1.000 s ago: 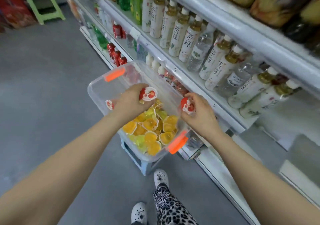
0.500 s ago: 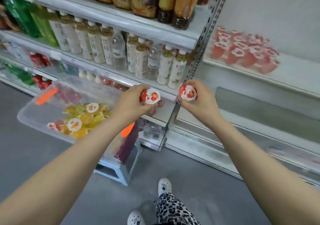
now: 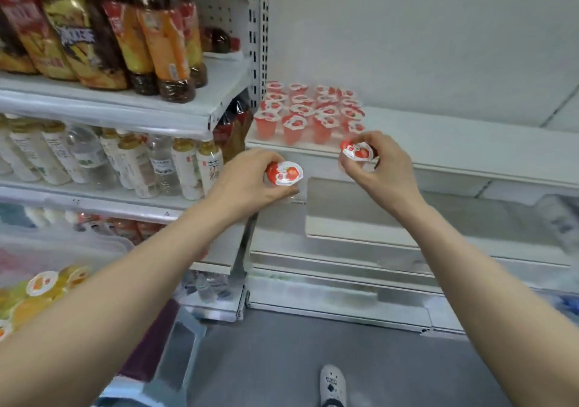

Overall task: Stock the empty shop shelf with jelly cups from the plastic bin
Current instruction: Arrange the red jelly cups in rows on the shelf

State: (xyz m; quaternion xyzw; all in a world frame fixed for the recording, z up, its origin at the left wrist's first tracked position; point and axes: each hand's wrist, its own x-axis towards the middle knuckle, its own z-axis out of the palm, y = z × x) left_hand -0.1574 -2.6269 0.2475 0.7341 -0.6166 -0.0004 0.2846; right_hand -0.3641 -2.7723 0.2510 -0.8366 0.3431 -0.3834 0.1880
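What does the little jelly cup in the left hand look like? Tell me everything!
The jelly cup is small, with a red plastic-looking body and a white lid that shows a red fruit picture. The lid looks sealed. The cup is tipped so the lid faces the camera. The left hand grips its body, fingers curled round it. It hangs in front of the white shelf, just below the edge, not yet set down.

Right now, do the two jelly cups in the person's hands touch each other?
Apart. The head view shows the left hand gripping one cup and the right hand gripping the other cup, with bare shelf front between them.
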